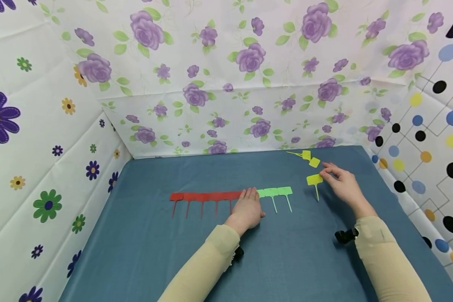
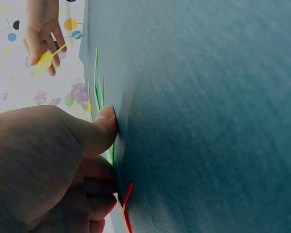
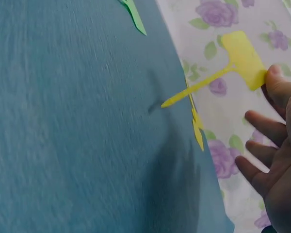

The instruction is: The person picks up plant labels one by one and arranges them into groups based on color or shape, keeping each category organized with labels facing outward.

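My right hand [image 1: 341,184] pinches a yellow T-shaped plant label [image 1: 314,179] by a corner of its head, between thumb and forefinger. Its pointed stem hangs down, and in the right wrist view the label [image 3: 245,58] is raised above the cloth with the other fingers spread. My left hand [image 1: 247,209] rests on a row of labels where red meets green, covering part of it. To its left run several red labels [image 1: 196,196], heads edge to edge and stems toward me. Green labels [image 1: 273,192] continue the row on the right.
Two loose yellow labels [image 1: 306,154] lie at the back right of the blue cloth [image 1: 147,239]. Flowered sheets [image 1: 211,54] stand upright behind and at the left; a dotted sheet [image 1: 434,147] closes the right side.
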Action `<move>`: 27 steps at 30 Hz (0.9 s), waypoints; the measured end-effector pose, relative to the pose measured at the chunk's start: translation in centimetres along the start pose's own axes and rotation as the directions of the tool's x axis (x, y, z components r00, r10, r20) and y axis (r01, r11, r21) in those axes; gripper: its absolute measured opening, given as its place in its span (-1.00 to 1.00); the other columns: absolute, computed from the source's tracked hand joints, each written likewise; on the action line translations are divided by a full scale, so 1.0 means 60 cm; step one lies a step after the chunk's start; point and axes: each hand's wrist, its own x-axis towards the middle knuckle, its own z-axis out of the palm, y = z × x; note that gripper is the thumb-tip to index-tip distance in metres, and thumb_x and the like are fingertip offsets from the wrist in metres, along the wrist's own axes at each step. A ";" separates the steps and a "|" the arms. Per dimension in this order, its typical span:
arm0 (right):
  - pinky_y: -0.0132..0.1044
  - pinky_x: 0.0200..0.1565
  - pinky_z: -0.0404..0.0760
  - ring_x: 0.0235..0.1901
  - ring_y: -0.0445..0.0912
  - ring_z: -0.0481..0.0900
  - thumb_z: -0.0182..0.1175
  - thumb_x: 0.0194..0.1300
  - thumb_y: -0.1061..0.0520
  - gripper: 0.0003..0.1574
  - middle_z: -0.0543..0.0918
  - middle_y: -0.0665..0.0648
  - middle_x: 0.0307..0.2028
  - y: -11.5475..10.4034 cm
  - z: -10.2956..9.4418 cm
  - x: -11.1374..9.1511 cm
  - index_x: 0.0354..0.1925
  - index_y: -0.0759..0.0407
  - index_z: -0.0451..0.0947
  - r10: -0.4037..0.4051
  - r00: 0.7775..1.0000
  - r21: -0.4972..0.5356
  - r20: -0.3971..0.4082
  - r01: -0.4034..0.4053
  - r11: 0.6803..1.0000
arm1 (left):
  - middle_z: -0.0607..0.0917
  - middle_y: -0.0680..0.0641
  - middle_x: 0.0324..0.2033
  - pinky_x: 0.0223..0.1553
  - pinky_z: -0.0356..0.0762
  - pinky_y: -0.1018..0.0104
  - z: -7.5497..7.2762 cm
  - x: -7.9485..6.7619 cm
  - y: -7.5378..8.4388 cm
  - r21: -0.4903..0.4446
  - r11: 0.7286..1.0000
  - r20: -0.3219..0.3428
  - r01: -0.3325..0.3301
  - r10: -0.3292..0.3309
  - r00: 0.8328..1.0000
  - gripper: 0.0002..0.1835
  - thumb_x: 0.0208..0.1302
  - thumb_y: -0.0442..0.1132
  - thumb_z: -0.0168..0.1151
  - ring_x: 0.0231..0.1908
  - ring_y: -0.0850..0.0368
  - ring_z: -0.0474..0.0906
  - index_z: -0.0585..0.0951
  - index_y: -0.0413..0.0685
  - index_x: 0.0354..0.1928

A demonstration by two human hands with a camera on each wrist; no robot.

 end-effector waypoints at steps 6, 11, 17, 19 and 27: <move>0.57 0.49 -0.03 0.66 0.37 -0.20 0.04 0.70 -0.27 -0.37 0.18 0.40 0.62 -0.010 0.016 0.007 0.02 0.28 0.63 0.096 0.988 -0.053 0.120 -0.090 0.995 | 0.06 -0.14 0.70 0.68 -0.13 0.14 -0.001 -0.001 0.000 0.005 1.000 -0.001 -0.002 0.002 1.000 -0.19 0.68 0.18 0.02 0.68 -0.02 -0.07 0.14 -0.15 0.71; 0.57 0.50 -0.11 0.65 0.42 -0.34 0.01 0.70 -0.30 -0.31 0.06 0.47 0.64 -0.012 0.031 0.011 0.09 0.31 0.62 0.129 0.981 -0.072 0.148 -0.119 0.990 | 0.06 -0.13 0.70 0.68 -0.13 0.14 -0.002 -0.002 0.001 0.014 1.000 0.007 0.003 -0.003 1.000 -0.18 0.68 0.19 0.01 0.68 -0.02 -0.07 0.13 -0.15 0.71; 0.60 0.49 -0.15 0.62 0.48 -0.41 0.02 0.70 -0.29 -0.29 -0.02 0.55 0.63 -0.012 0.050 0.013 0.13 0.34 0.64 0.154 0.975 -0.097 0.157 -0.140 0.985 | 0.07 -0.14 0.70 0.68 -0.12 0.14 -0.001 -0.001 0.001 0.030 1.000 -0.001 0.003 -0.003 1.000 -0.18 0.68 0.19 0.01 0.68 -0.01 -0.06 0.13 -0.15 0.71; 0.61 0.48 -0.14 0.61 0.49 -0.44 0.04 0.70 -0.28 -0.28 -0.04 0.57 0.62 -0.013 0.055 0.014 0.13 0.36 0.65 0.159 0.974 -0.098 0.161 -0.145 0.985 | 0.08 -0.14 0.70 0.68 -0.12 0.14 -0.001 -0.001 0.001 0.035 0.999 -0.004 0.003 -0.003 1.000 -0.18 0.68 0.19 0.01 0.68 -0.01 -0.05 0.14 -0.15 0.71; 0.61 0.46 -0.04 0.58 0.53 -0.53 0.10 0.68 -0.23 -0.28 -0.11 0.67 0.59 -0.005 0.073 0.021 0.12 0.45 0.68 0.175 0.975 -0.143 0.137 -0.155 0.977 | 0.06 -0.13 0.70 0.69 -0.13 0.14 -0.001 -0.002 0.001 0.031 1.000 0.005 0.005 -0.005 1.000 -0.18 0.68 0.20 0.00 0.68 -0.01 -0.07 0.12 -0.15 0.71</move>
